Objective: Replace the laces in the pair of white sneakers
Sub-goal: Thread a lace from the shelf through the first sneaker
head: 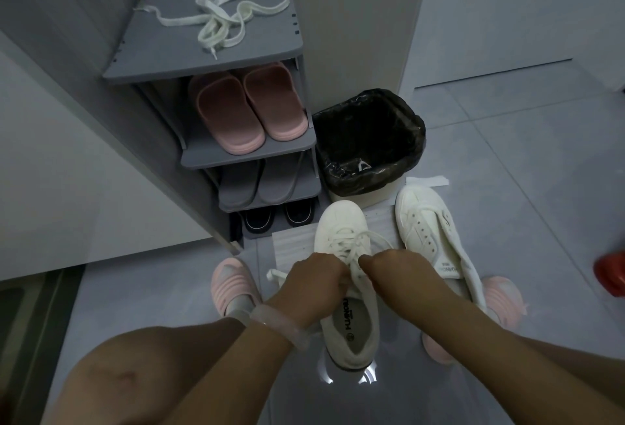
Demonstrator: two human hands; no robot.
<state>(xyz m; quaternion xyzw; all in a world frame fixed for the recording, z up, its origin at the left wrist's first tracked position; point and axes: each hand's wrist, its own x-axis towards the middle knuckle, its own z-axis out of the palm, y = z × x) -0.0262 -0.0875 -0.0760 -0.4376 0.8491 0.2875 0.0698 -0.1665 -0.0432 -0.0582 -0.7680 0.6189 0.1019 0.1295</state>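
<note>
Near sneaker [345, 275] on floor [507, 154], toe toward bin [370, 143]. Left hand [316, 280] and right hand [389, 267], fingers curled, each pinch its lace [355, 248]. Second sneaker [429, 231] beside it, right. Loose lace [230, 16] on rack [209, 62] top.

Left hand [316, 280] curled, pinching; right hand [389, 267] likewise

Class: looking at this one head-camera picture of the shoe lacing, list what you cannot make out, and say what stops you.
- Fingers of left hand and right hand: curled under, hidden by the hands' backs.
- Black shoes: mostly covered by the rack's shelf above.
- Red object: cut off by the right edge.
</note>
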